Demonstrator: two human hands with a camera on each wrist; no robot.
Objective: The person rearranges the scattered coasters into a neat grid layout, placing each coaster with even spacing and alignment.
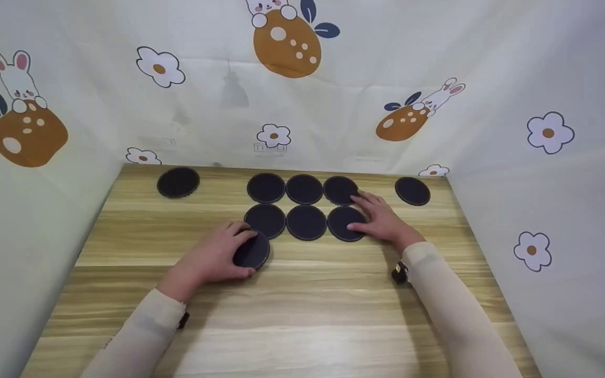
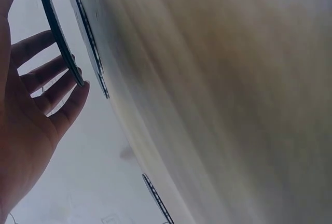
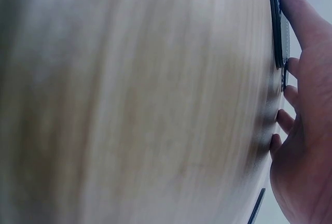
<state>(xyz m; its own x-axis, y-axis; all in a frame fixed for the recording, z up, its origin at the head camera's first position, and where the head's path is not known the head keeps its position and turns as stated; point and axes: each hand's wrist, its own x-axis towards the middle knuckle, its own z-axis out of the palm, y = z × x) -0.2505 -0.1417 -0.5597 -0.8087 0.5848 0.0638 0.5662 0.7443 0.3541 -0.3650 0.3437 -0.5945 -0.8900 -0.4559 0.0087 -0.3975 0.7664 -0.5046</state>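
My left hand (image 1: 213, 257) holds a round black coaster (image 1: 255, 251) by its edges, thumb at the near side and fingers at the far side. In the left wrist view that coaster (image 2: 58, 32) is tilted and raised off the table. It partly overlaps the front-left coaster (image 1: 263, 218) of two rows of three. With its thumb, my right hand (image 1: 386, 218) touches the front-right coaster (image 1: 343, 224). Its other fingers reach the right edge of the back-right coaster (image 1: 338, 190); in the right wrist view the fingertips (image 3: 284, 120) rest near the table.
Single coasters lie at the back left (image 1: 178, 182) and back right (image 1: 413, 190). The wooden table (image 1: 302, 315) is bounded by patterned cloth walls (image 1: 202, 121) at the back and both sides.
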